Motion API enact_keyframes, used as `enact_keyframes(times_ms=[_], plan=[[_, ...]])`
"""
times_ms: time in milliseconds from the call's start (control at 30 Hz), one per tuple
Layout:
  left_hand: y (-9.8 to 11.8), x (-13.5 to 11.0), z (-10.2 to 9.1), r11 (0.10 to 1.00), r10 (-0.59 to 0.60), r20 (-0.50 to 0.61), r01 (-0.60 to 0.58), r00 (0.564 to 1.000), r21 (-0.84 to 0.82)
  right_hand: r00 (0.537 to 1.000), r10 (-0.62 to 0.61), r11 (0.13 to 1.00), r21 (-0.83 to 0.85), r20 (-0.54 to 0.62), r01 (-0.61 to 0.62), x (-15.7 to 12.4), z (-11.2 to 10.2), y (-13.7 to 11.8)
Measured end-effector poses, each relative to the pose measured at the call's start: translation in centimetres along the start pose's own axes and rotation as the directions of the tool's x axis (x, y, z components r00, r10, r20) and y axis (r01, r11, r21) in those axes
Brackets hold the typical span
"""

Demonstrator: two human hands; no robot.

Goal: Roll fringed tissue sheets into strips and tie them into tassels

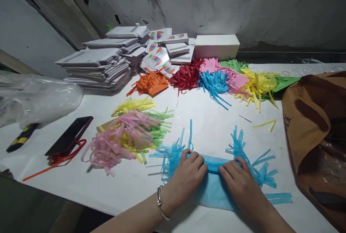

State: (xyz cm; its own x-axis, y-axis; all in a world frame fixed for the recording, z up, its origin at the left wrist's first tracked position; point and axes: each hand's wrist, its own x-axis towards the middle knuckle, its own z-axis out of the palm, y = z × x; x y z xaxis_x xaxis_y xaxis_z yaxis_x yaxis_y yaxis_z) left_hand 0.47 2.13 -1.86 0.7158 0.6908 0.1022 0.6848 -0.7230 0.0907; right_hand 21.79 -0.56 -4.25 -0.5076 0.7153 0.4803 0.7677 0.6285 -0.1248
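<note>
A sheet of blue tissue paper (216, 193) with fringed strips at both ends lies on the white tabletop in front of me. A darker, folded or rolled band crosses its middle. My left hand (189, 171), a silver bracelet at its wrist, has its fingers curled over the left part of this band. My right hand (238, 179) grips the band on the right, fingers bent and close together. Between the hands a short stretch of the band shows. Blue strips fan out past both hands; the paper under the palms is hidden.
To the left lie pink fringed tissue (116, 139), a phone (69, 135) and a plastic bag (40, 97). Behind stand stacked flat boxes (94, 67), a white box (217, 47) and orange tassels (151, 83) beside other colours. A brown bag (308, 124) borders the right.
</note>
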Motion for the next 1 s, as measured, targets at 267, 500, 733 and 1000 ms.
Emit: enact_keyframes(times_ms=[267,500,733,1000], plan=[[-1.1,-0.8,0.1,0.999,-0.010,0.007,0.010,1.000,-0.045,1.000,-0.015,1.000,0.009,0.003,0.015,-0.6,0.0,0.0],[-1.4,-0.2,-0.1,0.971,-0.173,0.085,0.185,0.981,-0.153,0.954,0.301,0.953,0.032,-0.003,-0.300,-0.4,0.7,-0.1],[-1.3,1.8,-1.4,0.951,-0.298,0.198,0.309,0.934,-0.023,0.908,0.418,0.904,-0.093,-0.017,-0.418,0.9,0.9,-0.9],[-1.8,1.8,-1.1,0.972,-0.203,0.158,0.218,0.966,-0.083,0.993,0.110,0.993,0.045,-0.034,-0.108,1.6,0.6,-1.7]])
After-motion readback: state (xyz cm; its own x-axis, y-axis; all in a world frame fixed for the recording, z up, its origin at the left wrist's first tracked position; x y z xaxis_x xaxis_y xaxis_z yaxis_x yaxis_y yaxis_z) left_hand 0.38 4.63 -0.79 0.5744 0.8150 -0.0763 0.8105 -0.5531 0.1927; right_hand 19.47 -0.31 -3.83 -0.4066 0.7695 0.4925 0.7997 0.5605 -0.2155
